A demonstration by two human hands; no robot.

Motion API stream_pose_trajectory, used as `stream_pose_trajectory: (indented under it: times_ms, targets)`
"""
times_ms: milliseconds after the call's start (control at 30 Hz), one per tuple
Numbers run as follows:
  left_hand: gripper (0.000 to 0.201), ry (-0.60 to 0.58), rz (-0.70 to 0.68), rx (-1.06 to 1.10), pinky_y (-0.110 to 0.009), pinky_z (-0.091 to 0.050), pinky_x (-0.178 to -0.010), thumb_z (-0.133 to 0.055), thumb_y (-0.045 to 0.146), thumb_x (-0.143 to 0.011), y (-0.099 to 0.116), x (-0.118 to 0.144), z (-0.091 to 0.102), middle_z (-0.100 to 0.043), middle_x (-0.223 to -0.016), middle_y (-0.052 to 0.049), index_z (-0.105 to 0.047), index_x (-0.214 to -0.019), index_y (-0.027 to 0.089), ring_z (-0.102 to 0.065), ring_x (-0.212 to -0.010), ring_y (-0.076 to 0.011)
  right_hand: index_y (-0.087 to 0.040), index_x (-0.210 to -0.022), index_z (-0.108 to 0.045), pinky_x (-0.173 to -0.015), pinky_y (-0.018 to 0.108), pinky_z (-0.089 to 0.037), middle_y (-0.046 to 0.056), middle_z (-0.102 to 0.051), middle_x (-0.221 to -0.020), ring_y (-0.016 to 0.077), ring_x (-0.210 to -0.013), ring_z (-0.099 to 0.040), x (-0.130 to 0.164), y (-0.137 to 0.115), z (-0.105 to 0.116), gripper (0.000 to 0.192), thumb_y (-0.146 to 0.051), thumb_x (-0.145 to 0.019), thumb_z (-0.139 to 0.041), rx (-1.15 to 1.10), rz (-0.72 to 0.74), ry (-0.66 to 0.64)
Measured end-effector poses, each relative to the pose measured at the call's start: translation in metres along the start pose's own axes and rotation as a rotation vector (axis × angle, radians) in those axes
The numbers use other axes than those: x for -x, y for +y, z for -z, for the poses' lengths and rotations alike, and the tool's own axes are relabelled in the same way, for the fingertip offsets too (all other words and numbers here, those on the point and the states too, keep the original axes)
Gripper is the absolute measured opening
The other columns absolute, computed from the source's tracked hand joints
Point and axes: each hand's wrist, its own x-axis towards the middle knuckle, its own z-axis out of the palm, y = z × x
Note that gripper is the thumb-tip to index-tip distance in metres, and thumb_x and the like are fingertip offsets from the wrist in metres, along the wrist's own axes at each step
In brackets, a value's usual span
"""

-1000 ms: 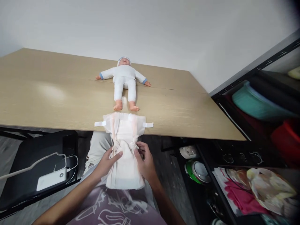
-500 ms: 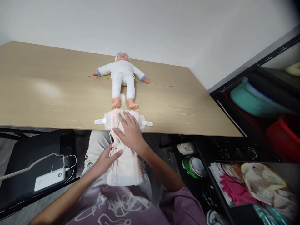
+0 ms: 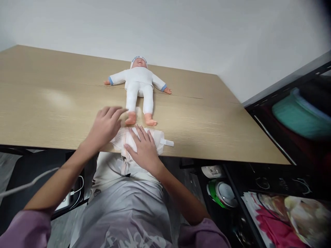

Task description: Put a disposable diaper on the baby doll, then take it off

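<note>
A white disposable diaper (image 3: 159, 137) lies at the table's front edge, with part of it drooping over the edge. My right hand (image 3: 144, 148) rests flat on top of it, fingers spread. At the diaper's left side my left hand (image 3: 104, 125) is raised, fingers stretched towards the right and slightly bent, with nothing visible in it. The left hand hides that side's fastening tab, while the right tab (image 3: 169, 142) sticks out over the table. Just beyond the diaper, a baby doll (image 3: 139, 77) in white clothes and cap lies on its back, arms out and feet towards me.
The wooden table (image 3: 207, 124) reaches back to a white wall. On the right, a black shelf holds a teal basin (image 3: 297, 117) and folded cloths (image 3: 276, 224). A black chair (image 3: 23, 172) with a cable (image 3: 31, 182) stands at lower left.
The diaper's long near part, which hung down over my lap, is now folded up onto the table. My left hand has moved up and left from it. My right hand stays on the diaper.
</note>
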Motion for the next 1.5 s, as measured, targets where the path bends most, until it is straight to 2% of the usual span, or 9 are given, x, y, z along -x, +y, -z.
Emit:
stream_pose_trajectory:
  times_ms: [133, 200, 300, 500, 700, 833, 1033, 1333, 1500]
  targets:
    - [0.088, -0.308, -0.288, -0.088, -0.066, -0.038, -0.136, -0.074, 0.011, -0.095, -0.025, -0.073, -0.037, -0.037, -0.192, -0.018, -0.052, -0.178, 0.028, -0.042, -0.171, -0.0455, -0.024, -0.183, -0.048, -0.150, 0.064, -0.020, 0.015, -0.035, -0.194, 0.0350, -0.182, -0.030, -0.002, 0.000, 0.000, 0.075, -0.063, -0.120, -0.058, 0.003, -0.011, -0.006]
    - [0.092, -0.443, -0.425, -0.034, -0.066, -0.032, -0.141, -0.084, 0.011, -0.087, -0.030, -0.095, -0.050, -0.033, -0.195, -0.014, -0.058, -0.173, 0.033, -0.034, -0.178, -0.0460, -0.023, -0.182, -0.048, -0.150, 0.063, -0.019, 0.015, -0.035, -0.194, 0.0348, -0.183, -0.029, -0.002, -0.001, 0.001, 0.074, -0.063, -0.120, -0.056, 0.008, -0.015, -0.012]
    - [0.082, -0.524, -0.535, 0.081, -0.060, -0.035, -0.140, -0.089, 0.010, -0.081, -0.033, -0.112, -0.066, -0.041, -0.192, -0.009, -0.071, -0.157, 0.037, -0.038, -0.177, -0.0439, -0.022, -0.182, -0.049, -0.150, 0.063, -0.018, 0.015, -0.035, -0.194, 0.0344, -0.183, -0.028, -0.002, -0.002, 0.002, 0.075, -0.064, -0.120, -0.056, 0.014, -0.015, -0.020]
    - [0.030, -0.456, -0.590, 0.186, -0.056, -0.035, -0.133, -0.075, 0.025, -0.098, -0.032, -0.121, -0.082, -0.070, -0.168, -0.010, -0.081, -0.127, 0.029, -0.057, -0.157, -0.0409, -0.023, -0.182, -0.049, -0.150, 0.065, -0.019, 0.016, -0.036, -0.193, 0.0349, -0.183, -0.029, 0.000, 0.000, 0.003, 0.075, -0.063, -0.120, -0.057, -0.002, -0.015, -0.027]
    - [0.033, -0.431, -0.530, 0.407, -0.055, -0.043, -0.126, -0.066, 0.038, -0.106, -0.026, -0.155, -0.057, -0.081, -0.144, -0.012, -0.081, -0.132, 0.026, -0.063, -0.142, -0.0374, -0.025, -0.185, -0.044, -0.151, 0.065, -0.017, 0.013, -0.029, -0.196, 0.0329, -0.185, -0.024, -0.023, 0.012, 0.009, 0.068, -0.052, -0.123, -0.051, 0.020, -0.018, -0.114]
    - [0.040, -0.337, -0.504, 0.585, -0.051, -0.050, -0.120, -0.081, 0.056, -0.100, -0.029, -0.189, -0.037, -0.082, -0.129, -0.010, -0.080, -0.128, 0.026, -0.068, -0.134, -0.0364, -0.024, -0.187, -0.041, -0.151, 0.064, -0.015, 0.012, -0.024, -0.197, 0.0315, -0.186, -0.020, -0.059, 0.028, 0.009, 0.064, -0.044, -0.125, -0.043, 0.063, -0.029, -0.162]
    - [0.054, -0.239, -0.511, 0.639, -0.052, -0.055, -0.111, -0.090, 0.064, -0.093, -0.039, -0.224, -0.022, -0.080, -0.122, -0.009, -0.080, -0.129, 0.025, -0.075, -0.121, -0.0360, -0.026, -0.185, -0.044, -0.150, 0.065, -0.018, 0.011, -0.032, -0.196, 0.0328, -0.184, -0.026, -0.115, 0.047, -0.004, 0.063, -0.044, -0.125, -0.043, 0.088, 0.012, -0.092]
    - [0.038, -0.136, -0.567, 0.728, -0.046, -0.057, -0.111, -0.088, 0.060, -0.098, -0.043, -0.233, -0.014, -0.083, -0.124, -0.006, -0.079, -0.118, 0.029, -0.073, -0.121, -0.0283, -0.014, -0.176, -0.054, -0.147, 0.068, -0.025, 0.022, -0.043, -0.189, 0.0419, -0.178, -0.036, -0.229, 0.090, -0.015, 0.058, -0.039, -0.124, -0.045, 0.182, 0.098, -0.061]
    - [0.037, -0.157, -0.526, 0.765, -0.049, -0.058, -0.106, -0.092, 0.057, -0.093, -0.048, -0.233, -0.009, -0.084, -0.122, -0.006, -0.079, -0.116, 0.031, -0.075, -0.121, -0.0320, -0.011, -0.164, -0.061, -0.143, 0.066, -0.033, 0.023, -0.064, -0.171, 0.0397, -0.167, -0.051, -0.280, 0.112, -0.019, 0.059, -0.049, -0.125, -0.037, 0.123, 0.102, 0.011]
